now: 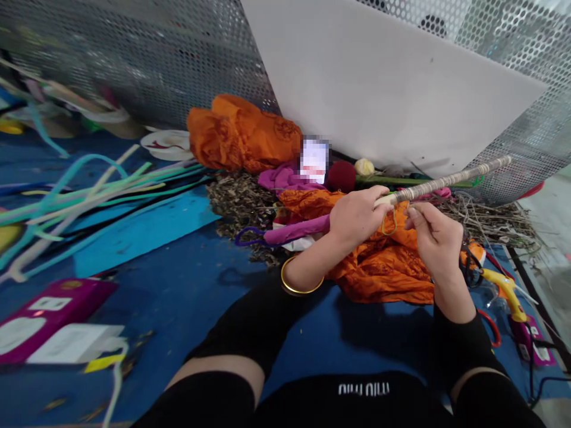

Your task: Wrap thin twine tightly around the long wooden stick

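Note:
My left hand [354, 215] is closed around a long stick [446, 183] that slants up to the right. Pale cord is wound about the stick's far half, and purple cloth [297, 230] covers its near end, where a dark blue loop [247, 236] sticks out. A thin yellow thread [389, 227] hangs in a curve below the stick. My right hand [439, 238] pinches this thread just under the stick. Beneath both hands lies crumpled orange cloth [383, 273].
Dry plant stalks [236, 196] lie around the cloth. Behind them are a dark red ball [341, 176], a lit screen [314, 160] and a white board [392, 77]. A yellow glue gun [506, 290] is at right. Purple power strip [66, 303] and coloured tubes [89, 196] occupy the left.

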Demonstrator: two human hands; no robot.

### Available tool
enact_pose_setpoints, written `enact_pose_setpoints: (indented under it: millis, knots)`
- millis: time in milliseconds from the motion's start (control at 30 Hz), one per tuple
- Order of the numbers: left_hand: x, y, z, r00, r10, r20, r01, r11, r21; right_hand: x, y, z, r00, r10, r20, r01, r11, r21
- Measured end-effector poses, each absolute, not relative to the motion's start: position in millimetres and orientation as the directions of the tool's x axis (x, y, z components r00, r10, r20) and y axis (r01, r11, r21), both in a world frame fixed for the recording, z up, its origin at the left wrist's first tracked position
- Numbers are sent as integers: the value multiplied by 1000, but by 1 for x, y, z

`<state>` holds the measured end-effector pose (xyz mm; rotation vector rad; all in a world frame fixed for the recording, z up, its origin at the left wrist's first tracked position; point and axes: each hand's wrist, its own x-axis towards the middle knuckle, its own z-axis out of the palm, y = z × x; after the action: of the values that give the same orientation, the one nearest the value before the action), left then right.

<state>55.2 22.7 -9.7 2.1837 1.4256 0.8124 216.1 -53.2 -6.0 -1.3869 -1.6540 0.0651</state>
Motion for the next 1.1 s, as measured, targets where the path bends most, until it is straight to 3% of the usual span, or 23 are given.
enact_pose_setpoints:
  millis: [133,400,633,1100]
  knots:
    - [55,20,-10,365,887,282,689,-461,560,218,-47,-7,50,741,669,640,491,-592]
    - [53,15,-15,527,749,402,686,-654,319,231,-28,-8,167,764,623,420,517,-746]
    - [51,15,-15,566,735,373,684,-671,285,230,-27,-5,78,808,583,357,524,-774]
    - [50,15,-16,640,677,363,673,-722,161,236,-15,-10,136,911,389,300,337,-893]
